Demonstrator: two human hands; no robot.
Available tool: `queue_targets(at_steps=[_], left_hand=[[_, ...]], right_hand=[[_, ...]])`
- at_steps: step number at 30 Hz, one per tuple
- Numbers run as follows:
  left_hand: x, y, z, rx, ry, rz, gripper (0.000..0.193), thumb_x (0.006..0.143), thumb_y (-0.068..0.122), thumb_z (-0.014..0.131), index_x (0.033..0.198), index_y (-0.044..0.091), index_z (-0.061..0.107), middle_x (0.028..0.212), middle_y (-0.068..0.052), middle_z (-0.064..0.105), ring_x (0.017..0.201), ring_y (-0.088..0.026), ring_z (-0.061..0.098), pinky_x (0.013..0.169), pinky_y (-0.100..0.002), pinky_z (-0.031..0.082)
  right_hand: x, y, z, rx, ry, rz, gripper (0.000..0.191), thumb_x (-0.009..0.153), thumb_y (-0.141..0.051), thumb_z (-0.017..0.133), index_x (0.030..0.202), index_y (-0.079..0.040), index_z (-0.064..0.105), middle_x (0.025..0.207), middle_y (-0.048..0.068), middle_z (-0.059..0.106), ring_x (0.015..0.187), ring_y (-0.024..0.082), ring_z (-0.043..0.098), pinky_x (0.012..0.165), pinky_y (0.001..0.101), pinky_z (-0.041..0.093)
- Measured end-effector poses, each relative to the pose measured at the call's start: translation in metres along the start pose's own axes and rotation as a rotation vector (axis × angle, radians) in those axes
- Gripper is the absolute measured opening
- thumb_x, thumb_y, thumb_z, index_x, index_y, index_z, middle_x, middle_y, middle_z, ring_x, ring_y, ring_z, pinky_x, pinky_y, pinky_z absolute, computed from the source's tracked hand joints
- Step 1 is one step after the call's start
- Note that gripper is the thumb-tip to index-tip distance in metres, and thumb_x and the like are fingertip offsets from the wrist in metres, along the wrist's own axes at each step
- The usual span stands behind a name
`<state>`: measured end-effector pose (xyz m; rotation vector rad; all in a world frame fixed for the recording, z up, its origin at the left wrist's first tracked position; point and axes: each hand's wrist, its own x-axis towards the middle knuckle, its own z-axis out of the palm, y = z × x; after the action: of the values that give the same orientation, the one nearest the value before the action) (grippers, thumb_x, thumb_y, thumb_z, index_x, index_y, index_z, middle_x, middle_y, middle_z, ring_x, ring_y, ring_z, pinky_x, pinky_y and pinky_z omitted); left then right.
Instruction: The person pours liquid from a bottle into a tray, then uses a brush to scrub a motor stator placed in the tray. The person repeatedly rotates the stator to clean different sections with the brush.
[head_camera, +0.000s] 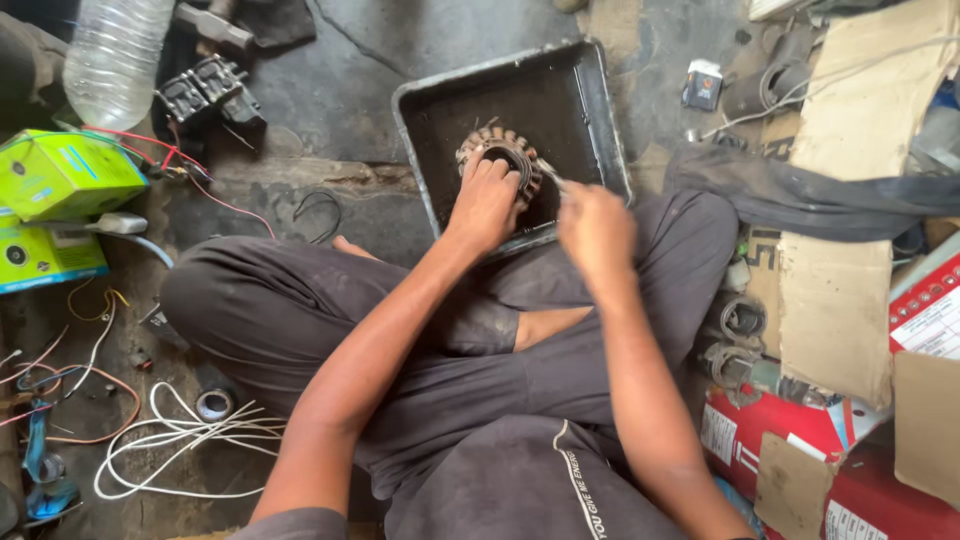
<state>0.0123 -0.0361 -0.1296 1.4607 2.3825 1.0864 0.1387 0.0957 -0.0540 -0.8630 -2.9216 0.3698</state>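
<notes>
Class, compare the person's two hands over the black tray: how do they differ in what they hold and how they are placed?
The left hand rests flat on the round motor winding in the black tray; the right hand is closed around a thin tool. The left hand is over the tray, the right hand beside its near rim. Both are bare.

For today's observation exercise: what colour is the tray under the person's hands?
The tray is black with a worn grey rim, seen in the head view.
</notes>
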Motion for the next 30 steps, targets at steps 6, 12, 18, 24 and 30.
queue_targets(at_steps=[6,12,18,24,30], left_hand=[[-0.004,-0.038,-0.001,0.397,-0.088,0.198,0.022,0.077,0.005,0.073,0.098,0.007,0.064,0.097,-0.010,0.058,0.108,-0.029,0.058,0.125,-0.046,0.027],[-0.001,-0.029,0.006,0.455,0.014,0.137,0.034,0.068,0.018,0.073,0.098,0.004,0.065,0.099,-0.013,0.061,0.113,-0.034,0.056,0.119,-0.048,0.027],[0.015,-0.006,0.026,0.458,-0.016,-0.093,0.031,0.080,0.023,0.079,0.101,0.004,0.067,0.103,-0.014,0.061,0.109,-0.032,0.053,0.107,-0.049,0.035],[0.011,-0.003,0.013,0.270,-0.017,-0.143,0.031,0.076,0.026,0.081,0.095,0.005,0.068,0.100,-0.013,0.061,0.109,-0.031,0.052,0.095,-0.050,0.036],[0.005,0.005,0.005,0.232,-0.008,-0.162,0.029,0.078,0.022,0.080,0.099,0.005,0.068,0.104,-0.012,0.061,0.111,-0.031,0.052,0.098,-0.052,0.035]], right_hand=[[0.000,0.028,-0.001,-0.044,-0.007,-0.046,0.025,0.092,-0.011,0.063,0.115,-0.011,0.073,0.096,0.018,0.068,0.081,0.044,0.068,0.070,0.0550,0.053],[-0.002,0.014,0.009,0.022,-0.030,-0.093,0.025,0.092,-0.012,0.064,0.114,-0.013,0.075,0.095,0.016,0.068,0.081,0.043,0.068,0.070,0.0532,0.053],[-0.007,-0.004,0.004,0.033,-0.043,-0.062,0.026,0.092,-0.012,0.063,0.115,-0.013,0.075,0.095,0.016,0.068,0.079,0.043,0.068,0.071,0.0528,0.054],[-0.017,-0.031,0.005,0.169,0.143,0.018,0.028,0.096,-0.011,0.062,0.122,-0.011,0.072,0.097,0.017,0.067,0.084,0.043,0.068,0.071,0.0523,0.053],[-0.011,-0.050,0.027,0.147,0.147,0.041,0.028,0.100,-0.012,0.061,0.127,-0.011,0.069,0.105,0.017,0.067,0.085,0.043,0.068,0.071,0.0528,0.054]])
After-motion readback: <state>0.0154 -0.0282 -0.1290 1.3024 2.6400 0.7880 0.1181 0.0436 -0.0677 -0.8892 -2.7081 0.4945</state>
